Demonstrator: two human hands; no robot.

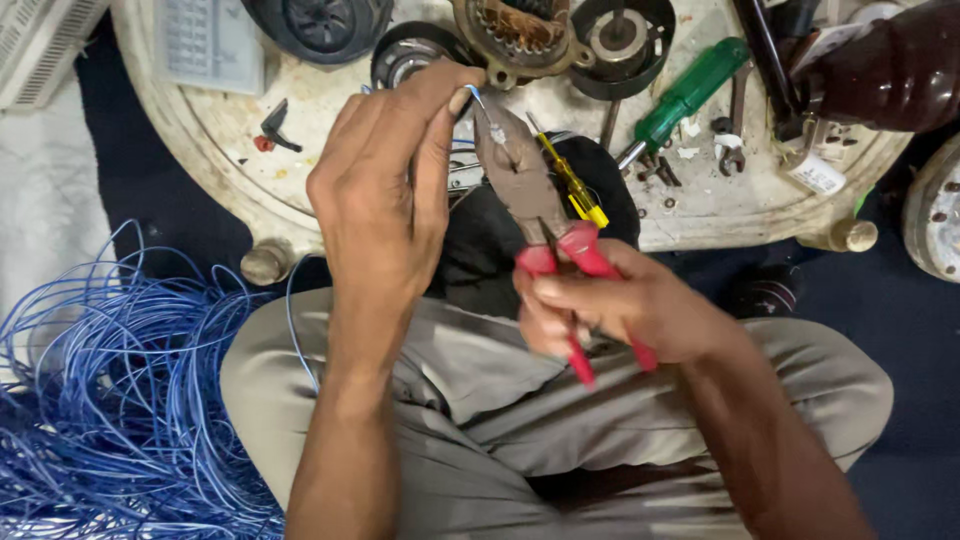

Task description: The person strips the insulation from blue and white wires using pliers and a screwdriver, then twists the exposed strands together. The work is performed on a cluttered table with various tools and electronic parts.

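The left hand is closed in a pinch, thumb and forefinger holding the end of a thin blue wire up at about twelve o'clock from the palm. The right hand is wrapped around the red handles of a pair of pliers, whose worn brown nose points toward eleven o'clock and meets the wire just beside the left fingertips. Whether the nose is biting the wire or only touching it cannot be told; the tip is too small in view.

The rest of the wire seems to trail down past the left wrist toward the big loose heap of blue wire at eight o'clock on the floor. A yellow-handled tester screwdriver lies just behind the pliers at one o'clock, and a green-handled screwdriver further out at two o'clock, on the round white tabletop that also carries a motor stator with copper windings at twelve o'clock.

To work the wire end well, I would judge that the pinch should sit close to the pliers so the short free end does not flex. Squeeze the handles lightly, enough to mark the insulation but not the conductor, and pull along the wire's own line rather than sideways. Keeping both wrists braced over the knees steadies so fine a piece
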